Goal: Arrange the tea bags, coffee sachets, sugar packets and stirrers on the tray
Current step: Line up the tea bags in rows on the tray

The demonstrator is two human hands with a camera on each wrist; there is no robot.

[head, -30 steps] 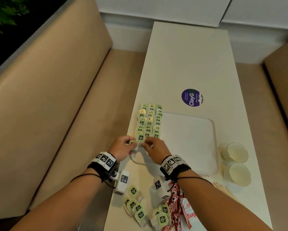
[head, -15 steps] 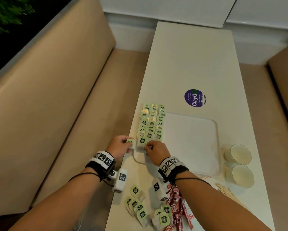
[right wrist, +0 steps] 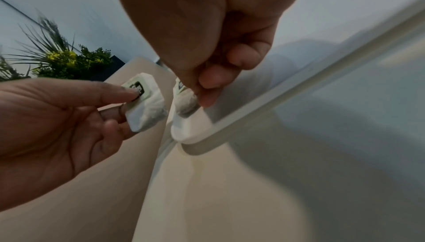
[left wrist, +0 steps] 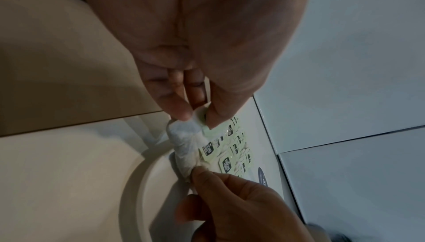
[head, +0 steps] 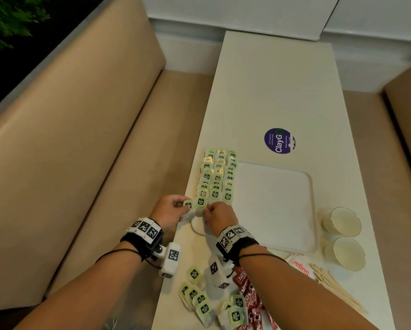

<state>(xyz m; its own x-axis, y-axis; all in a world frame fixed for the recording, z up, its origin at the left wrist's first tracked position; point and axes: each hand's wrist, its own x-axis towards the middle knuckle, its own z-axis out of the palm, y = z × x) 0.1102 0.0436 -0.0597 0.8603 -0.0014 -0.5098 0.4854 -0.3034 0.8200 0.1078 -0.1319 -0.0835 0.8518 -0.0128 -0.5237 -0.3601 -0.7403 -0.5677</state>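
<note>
A white tray (head: 276, 210) lies on the table, with rows of green-tagged tea bags (head: 217, 177) along its left side. My left hand (head: 182, 206) is just off the tray's near-left corner and pinches one tea bag (head: 188, 204) between thumb and fingers (left wrist: 181, 111). My right hand (head: 207, 209) is over that corner, its curled fingers (right wrist: 211, 80) pinching a second tea bag (right wrist: 186, 102) that rests on the tray rim at the near end of the left row. In the right wrist view, the left hand (right wrist: 124, 104) holds its tea bag (right wrist: 144, 108) clear of the tray.
Loose tea bags (head: 199, 298), red coffee sachets (head: 247, 296), sugar packets (head: 299, 265) and wooden stirrers (head: 335, 289) lie near the front edge. Two cups (head: 345, 221) stand right of the tray. A purple sticker (head: 279, 141) is beyond it, and a beige bench (head: 80, 163) is on the left.
The hands have drawn slightly apart: the left one moved a little left with its tea bag. The right one stays at the tray's near-left corner.
</note>
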